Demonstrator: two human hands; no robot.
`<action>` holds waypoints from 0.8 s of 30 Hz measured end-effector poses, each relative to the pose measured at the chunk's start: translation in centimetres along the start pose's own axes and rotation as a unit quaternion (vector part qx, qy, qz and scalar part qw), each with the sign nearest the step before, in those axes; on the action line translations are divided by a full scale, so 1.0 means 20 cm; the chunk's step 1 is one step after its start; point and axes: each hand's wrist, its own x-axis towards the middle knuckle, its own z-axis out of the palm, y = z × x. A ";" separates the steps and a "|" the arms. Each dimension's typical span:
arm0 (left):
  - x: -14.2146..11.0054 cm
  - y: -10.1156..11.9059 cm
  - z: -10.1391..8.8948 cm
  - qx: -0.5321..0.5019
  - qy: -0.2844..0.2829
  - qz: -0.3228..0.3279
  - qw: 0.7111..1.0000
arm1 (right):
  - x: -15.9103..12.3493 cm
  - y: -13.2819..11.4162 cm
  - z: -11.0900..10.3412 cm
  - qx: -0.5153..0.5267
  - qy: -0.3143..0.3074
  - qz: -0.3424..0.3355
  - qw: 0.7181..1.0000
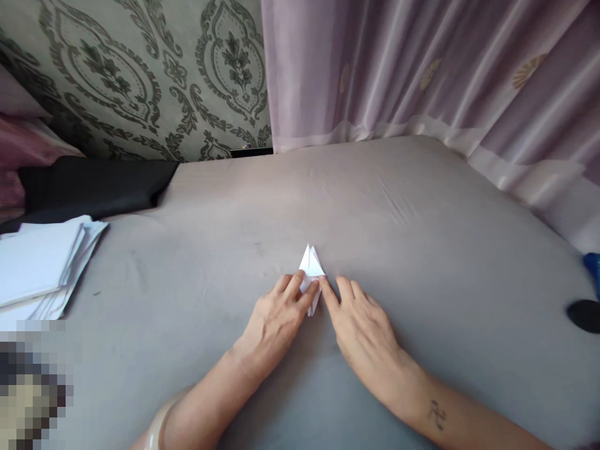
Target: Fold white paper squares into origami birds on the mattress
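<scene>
A small piece of folded white paper (311, 262) lies on the grey cloth-covered surface, its pointed top split into two tips and a narrow end toward me. My left hand (279, 312) rests over its left side, with fingertips pressing on the lower part of the paper. On the other side, my right hand (360, 315) touches the paper's right corner with the index fingertip, its other fingers stretched out. Neither hand is wrapped around the paper. Part of the fold is hidden under the left fingers.
A stack of white paper sheets (37, 262) lies at the left, beside a black sheet-like item (94, 187). Behind the grey surface (210, 212) are a patterned wall (187, 75) and a purple curtain (356, 69). A dark rounded object (585, 315) sits at the right edge.
</scene>
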 end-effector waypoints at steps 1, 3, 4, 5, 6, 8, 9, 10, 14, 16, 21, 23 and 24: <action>0.00 0.00 0.00 0.001 0.000 0.002 1.000 | 0.00 0.00 0.00 0.004 -0.002 -0.001 1.000; 0.00 0.00 0.00 0.005 0.004 0.008 1.000 | 0.00 0.01 0.01 0.013 -0.006 -0.001 1.000; 0.00 0.00 0.00 0.007 0.007 0.010 1.000 | 0.01 0.01 0.01 0.016 -0.007 -0.001 1.000; 0.00 0.00 0.00 0.010 0.010 0.013 1.000 | 0.01 0.01 0.01 0.019 -0.008 -0.002 1.000; 0.00 0.00 0.00 0.011 0.013 0.016 1.000 | 0.01 0.02 0.01 0.022 -0.009 -0.003 1.000; 0.00 0.00 0.01 0.015 0.015 0.019 1.000 | 0.01 0.02 0.00 0.030 -0.016 -0.001 0.999; 0.00 0.00 0.01 0.016 0.014 0.019 1.000 | 0.02 0.02 0.00 0.035 -0.021 0.001 0.999; 0.00 0.00 0.01 0.018 0.014 0.019 1.000 | 0.02 0.02 -0.01 0.041 -0.026 0.003 0.999; 0.00 0.00 0.01 0.020 0.008 0.013 1.000 | 0.02 0.02 -0.01 0.045 -0.027 0.005 0.999; 0.00 -0.01 0.02 0.018 -0.001 0.008 1.000 | 0.02 0.01 0.00 0.030 -0.017 0.004 0.999; 0.02 -0.01 0.04 0.033 -0.025 0.028 0.999 | 0.00 -0.01 0.00 -0.010 -0.002 0.006 1.000; 0.02 -0.01 0.04 0.041 -0.040 0.026 0.998 | 0.00 -0.02 0.00 -0.023 0.001 -0.004 1.000; 0.03 0.00 0.03 0.044 -0.044 0.023 0.998 | 0.00 -0.02 0.00 -0.028 0.003 -0.010 1.000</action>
